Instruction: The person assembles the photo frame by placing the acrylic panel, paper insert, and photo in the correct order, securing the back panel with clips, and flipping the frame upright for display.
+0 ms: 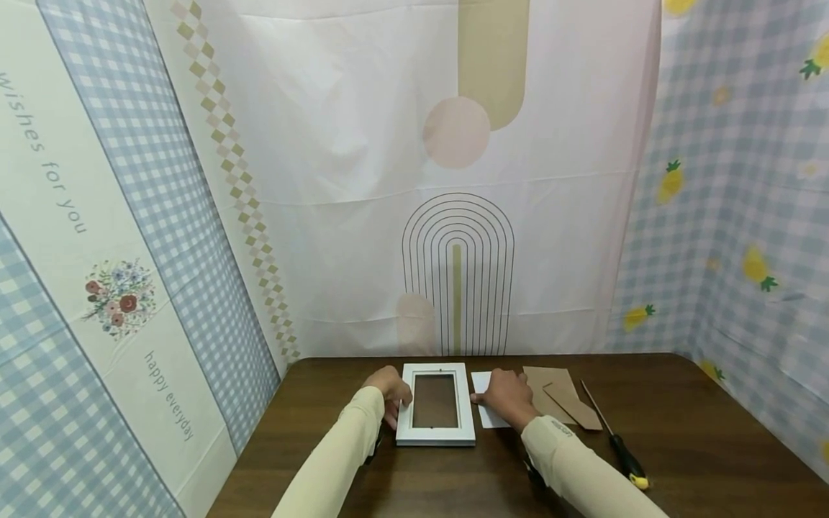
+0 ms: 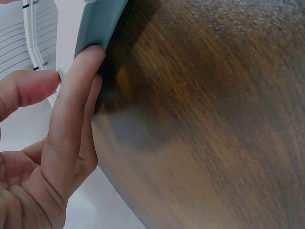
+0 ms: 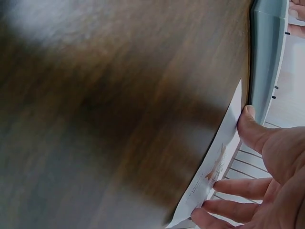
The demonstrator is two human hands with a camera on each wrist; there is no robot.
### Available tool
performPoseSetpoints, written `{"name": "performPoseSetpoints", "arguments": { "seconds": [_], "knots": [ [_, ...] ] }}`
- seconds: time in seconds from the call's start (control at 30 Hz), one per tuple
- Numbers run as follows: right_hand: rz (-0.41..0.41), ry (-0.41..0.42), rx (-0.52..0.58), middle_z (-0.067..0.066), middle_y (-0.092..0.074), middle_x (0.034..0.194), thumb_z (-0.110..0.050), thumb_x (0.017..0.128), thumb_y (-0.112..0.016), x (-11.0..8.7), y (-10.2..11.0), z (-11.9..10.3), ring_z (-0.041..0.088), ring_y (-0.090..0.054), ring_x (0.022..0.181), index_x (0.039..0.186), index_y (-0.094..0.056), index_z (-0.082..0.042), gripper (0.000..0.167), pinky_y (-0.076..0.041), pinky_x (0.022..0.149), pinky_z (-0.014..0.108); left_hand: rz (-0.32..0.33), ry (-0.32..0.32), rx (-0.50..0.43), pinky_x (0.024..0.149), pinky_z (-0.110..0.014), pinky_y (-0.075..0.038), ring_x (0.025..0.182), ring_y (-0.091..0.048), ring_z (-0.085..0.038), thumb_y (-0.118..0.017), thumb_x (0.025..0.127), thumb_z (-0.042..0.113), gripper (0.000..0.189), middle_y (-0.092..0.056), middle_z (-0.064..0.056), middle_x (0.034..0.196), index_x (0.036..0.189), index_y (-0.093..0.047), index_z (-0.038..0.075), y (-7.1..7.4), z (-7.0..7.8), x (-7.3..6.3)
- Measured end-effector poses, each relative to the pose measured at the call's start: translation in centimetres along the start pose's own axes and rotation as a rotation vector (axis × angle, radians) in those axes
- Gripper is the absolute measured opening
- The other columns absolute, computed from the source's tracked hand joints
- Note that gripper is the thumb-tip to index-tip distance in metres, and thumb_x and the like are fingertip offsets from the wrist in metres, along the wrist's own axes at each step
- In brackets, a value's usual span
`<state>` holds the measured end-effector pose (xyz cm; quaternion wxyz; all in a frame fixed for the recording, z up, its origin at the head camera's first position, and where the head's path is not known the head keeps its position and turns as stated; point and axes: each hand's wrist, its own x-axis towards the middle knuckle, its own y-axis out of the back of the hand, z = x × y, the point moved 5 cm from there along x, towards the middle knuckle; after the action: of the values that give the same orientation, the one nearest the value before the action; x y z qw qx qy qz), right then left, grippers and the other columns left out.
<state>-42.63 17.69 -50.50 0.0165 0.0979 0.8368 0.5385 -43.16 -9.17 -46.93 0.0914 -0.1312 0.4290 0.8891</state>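
A white picture frame (image 1: 468, 403) with a dark middle lies on the brown table. My left hand (image 1: 389, 392) pinches its left side: in the left wrist view the thumb (image 2: 40, 86) touches the inner edge and the index finger (image 2: 66, 109) presses the outer side. To the right of the frame lies a white printed card (image 3: 221, 148), partly covered by my right hand (image 1: 508, 396). In the right wrist view, the right thumb (image 3: 255, 131) is extended at the card's edge close to the frame's side, and the spread fingertips touch the card farther along.
A brown backing board (image 1: 560, 381) lies right of the card, with a thin bent rod (image 1: 560, 404) on it. Beside it is a screwdriver (image 1: 622, 453) with a black and yellow handle. A patterned curtain (image 1: 350, 216) hangs behind the table (image 1: 712, 446).
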Motion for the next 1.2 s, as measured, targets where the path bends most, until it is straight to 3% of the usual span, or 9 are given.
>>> {"name": "performPoseSetpoints", "arguments": {
  "seconds": [0.43,0.7,0.97,1.2],
  "knots": [
    [0.002,-0.005,-0.020,0.027,-0.080,0.113,-0.046,0.080,-0.103,0.57,0.38,-0.56,0.048,-0.069,0.115,0.107,-0.079,0.004,0.062,-0.068,0.085,0.061,-0.012,-0.009,-0.019,0.057,-0.035,-0.074,0.053,-0.075,-0.026,-0.077,0.090,0.000,0.011,-0.073,-0.020,0.069,0.082,-0.070,-0.005,0.30,0.03,0.37],
    [-0.016,-0.017,-0.029,0.025,-0.078,0.108,-0.047,0.080,-0.103,0.51,0.45,-0.63,0.044,-0.071,0.107,0.106,-0.078,0.003,0.061,-0.068,0.081,0.057,-0.033,-0.005,-0.038,0.057,-0.035,-0.074,0.053,-0.075,-0.025,-0.076,0.091,0.001,0.012,-0.075,-0.022,0.073,0.085,-0.069,-0.006,0.18,-0.05,0.35],
    [-0.039,-0.008,-0.009,0.016,-0.075,0.093,-0.044,0.079,-0.103,0.36,0.39,-0.49,0.033,-0.065,0.089,0.093,-0.075,-0.003,0.051,-0.064,0.070,0.050,-0.033,0.011,-0.036,0.058,-0.037,-0.075,0.050,-0.074,-0.026,-0.076,0.091,-0.001,0.014,-0.074,-0.023,0.075,0.083,-0.068,-0.008,-0.19,-0.33,0.59],
    [-0.039,-0.009,-0.004,0.012,-0.073,0.089,-0.044,0.079,-0.103,0.06,0.48,-0.60,0.028,-0.062,0.082,0.092,-0.074,-0.004,0.052,-0.059,0.064,0.044,-0.029,0.002,-0.036,0.060,-0.037,-0.075,0.057,-0.079,-0.030,-0.073,0.091,-0.003,0.011,-0.073,-0.020,0.074,0.082,-0.067,-0.007,-0.26,-0.43,0.05]
  ]
}}
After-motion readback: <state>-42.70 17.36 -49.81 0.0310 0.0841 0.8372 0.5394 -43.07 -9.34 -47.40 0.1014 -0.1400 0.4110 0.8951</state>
